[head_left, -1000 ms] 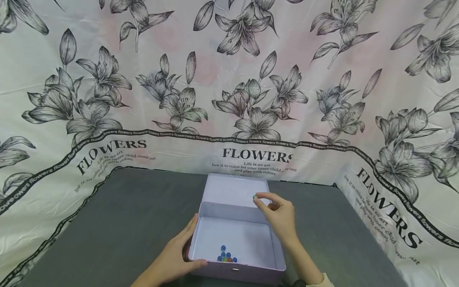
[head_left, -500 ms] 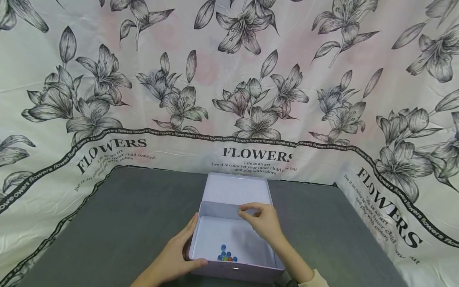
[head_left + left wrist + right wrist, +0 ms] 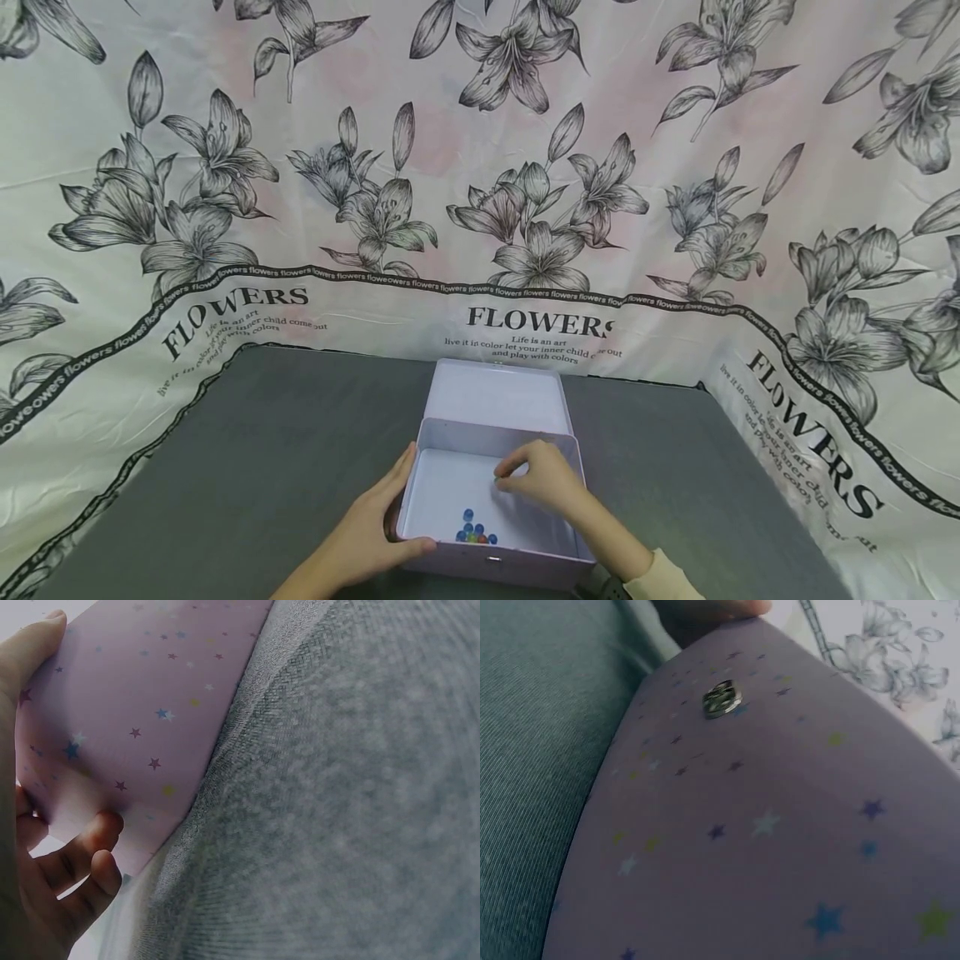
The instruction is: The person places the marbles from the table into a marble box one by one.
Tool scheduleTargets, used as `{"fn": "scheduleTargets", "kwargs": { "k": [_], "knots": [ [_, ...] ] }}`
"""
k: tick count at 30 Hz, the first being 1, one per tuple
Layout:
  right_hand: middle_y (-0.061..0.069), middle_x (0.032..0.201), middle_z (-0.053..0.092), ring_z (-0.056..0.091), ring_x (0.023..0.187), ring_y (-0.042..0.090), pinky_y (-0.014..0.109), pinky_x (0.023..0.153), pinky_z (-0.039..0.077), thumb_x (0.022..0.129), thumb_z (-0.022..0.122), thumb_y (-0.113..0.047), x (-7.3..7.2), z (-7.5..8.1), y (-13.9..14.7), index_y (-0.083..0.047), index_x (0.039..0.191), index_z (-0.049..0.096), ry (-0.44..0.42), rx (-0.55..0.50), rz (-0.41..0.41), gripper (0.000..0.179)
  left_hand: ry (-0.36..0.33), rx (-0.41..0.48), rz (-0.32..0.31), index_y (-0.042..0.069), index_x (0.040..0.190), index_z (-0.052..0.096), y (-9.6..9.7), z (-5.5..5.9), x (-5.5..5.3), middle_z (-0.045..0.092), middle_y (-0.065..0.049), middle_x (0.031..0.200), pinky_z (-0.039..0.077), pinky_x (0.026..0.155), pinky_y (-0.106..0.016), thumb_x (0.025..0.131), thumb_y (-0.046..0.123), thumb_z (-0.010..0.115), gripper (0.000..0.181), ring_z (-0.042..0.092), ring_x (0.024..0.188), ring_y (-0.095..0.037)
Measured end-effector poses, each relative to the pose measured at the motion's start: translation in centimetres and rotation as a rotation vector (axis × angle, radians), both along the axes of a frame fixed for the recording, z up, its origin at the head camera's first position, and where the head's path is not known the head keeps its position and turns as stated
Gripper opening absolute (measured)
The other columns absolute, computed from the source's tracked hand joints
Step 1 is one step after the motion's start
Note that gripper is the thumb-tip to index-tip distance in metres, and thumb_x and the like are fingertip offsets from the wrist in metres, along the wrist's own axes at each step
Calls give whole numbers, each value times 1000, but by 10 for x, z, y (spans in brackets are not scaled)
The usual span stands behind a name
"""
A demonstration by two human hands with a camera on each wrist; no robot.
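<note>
A lilac tin box (image 3: 491, 560) with a white inside stands with its lid (image 3: 495, 396) swung back. My left hand (image 3: 367, 525) holds its front left corner, thumb at the front rim and fingers along the left side. In the left wrist view, bent fingers (image 3: 105, 829) lie against the star-printed wall. My right hand (image 3: 542, 477) is over the inside of the box, thumb and forefinger pinching a small marble that the fingertips mostly hide. Several marbles (image 3: 468, 528), mainly blue with a green and an orange one, lie inside near the front wall.
Dark grey cloth (image 3: 315, 433) covers the table under the box. A white flower-printed curtain (image 3: 420, 208) hangs behind and at both sides. A metal clasp (image 3: 722, 699) sticks out from the box's front wall in the right wrist view.
My right hand has moved left and down from beside the lid into the box, carrying the marble. The left hand has kept its place on the box.
</note>
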State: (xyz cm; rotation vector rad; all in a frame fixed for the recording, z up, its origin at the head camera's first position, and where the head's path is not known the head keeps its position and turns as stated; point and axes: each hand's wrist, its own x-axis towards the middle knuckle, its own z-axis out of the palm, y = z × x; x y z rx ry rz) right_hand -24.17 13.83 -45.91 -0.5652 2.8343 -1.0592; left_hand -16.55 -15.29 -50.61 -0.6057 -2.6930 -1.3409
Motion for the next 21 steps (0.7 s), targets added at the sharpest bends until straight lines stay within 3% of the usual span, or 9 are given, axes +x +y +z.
{"fn": "scheduleTargets", "kwargs": {
  "k": [9,10,13,17,21],
  "knots": [
    [-3,90,80,74,100,28,52,88,58,83,87,-9,-1,-2,-2,-12,92,85,9,30,-21,9,-34,8,8,15,171,20,-1,0,0,16,-5,177,34,119,-64,80,59,89,123,28,158,-32],
    [-2,92,81,74,101,26,50,86,58,84,87,-9,-1,-2,-2,-12,92,85,17,24,-29,9,-37,9,7,15,171,19,-1,0,0,16,-6,177,34,119,-64,80,58,89,123,27,158,-32],
    [1,98,81,69,77,18,37,68,56,85,87,-10,-1,1,-2,-11,94,85,25,-35,-64,9,-36,7,11,17,171,19,-1,-1,0,16,-7,177,35,119,-63,80,58,89,122,28,158,-33],
    [4,97,81,46,50,8,23,46,38,86,87,-11,0,6,-1,-8,96,85,35,-170,-113,11,-28,4,14,15,171,21,0,-2,1,17,-5,177,37,118,-62,79,60,89,123,29,158,-31],
    [5,84,78,46,49,6,22,46,35,88,87,-14,3,10,6,-11,99,85,42,-306,-173,12,-59,23,14,16,171,20,0,-3,1,16,-4,177,35,120,-61,78,61,89,124,26,159,-28]
  ]
}}
